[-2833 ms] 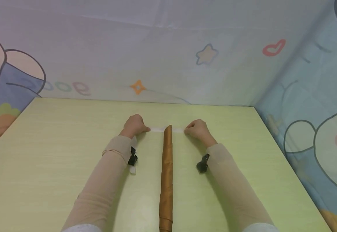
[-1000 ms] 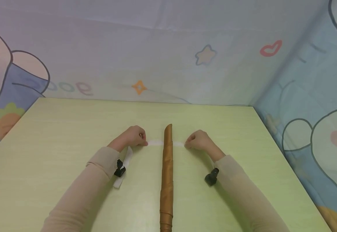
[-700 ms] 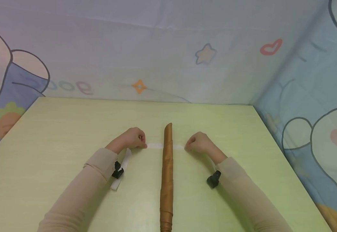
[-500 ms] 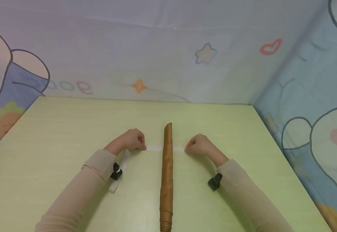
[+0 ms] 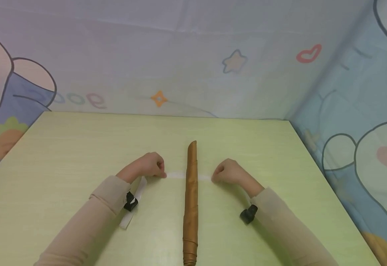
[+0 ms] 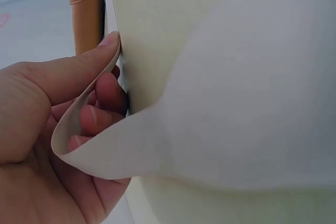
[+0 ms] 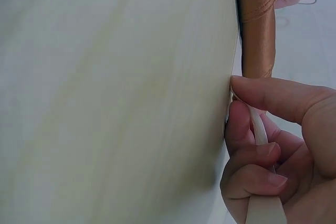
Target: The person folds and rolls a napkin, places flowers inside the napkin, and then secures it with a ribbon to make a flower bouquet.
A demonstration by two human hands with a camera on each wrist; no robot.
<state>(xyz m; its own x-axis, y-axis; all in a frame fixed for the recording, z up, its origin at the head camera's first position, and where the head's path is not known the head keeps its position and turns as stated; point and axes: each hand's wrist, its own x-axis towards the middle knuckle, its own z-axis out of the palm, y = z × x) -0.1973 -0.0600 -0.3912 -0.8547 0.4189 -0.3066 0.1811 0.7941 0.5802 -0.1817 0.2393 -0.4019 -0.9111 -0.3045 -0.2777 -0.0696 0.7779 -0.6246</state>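
Observation:
A long, shiny brown roll point(image 5: 191, 207) with slanting wrap lines lies lengthwise on the table, its pointed end facing away. A flat white fabric strip point(image 5: 175, 175) runs crosswise under it near that end. My left hand point(image 5: 149, 165) pinches the strip on the left side between thumb and fingers. In the left wrist view the rest of the strip point(image 6: 118, 148) loops back past the fingers, and its tail hangs by the wrist. On the right, my right hand point(image 5: 228, 171) pinches the strip low at the tabletop, and more strip point(image 7: 266, 211) passes through its curled fingers.
The pale yellow-green table point(image 5: 80, 147) reaches back to a printed cloth backdrop point(image 5: 193, 55), with another printed cloth point(image 5: 346, 92) on the right. A small black device sits at each wrist.
Both hands have drawn the strip toward me along the roll, away from its pointed end. The strip's loose tail now shows more beside the left wrist. The roll stays in place.

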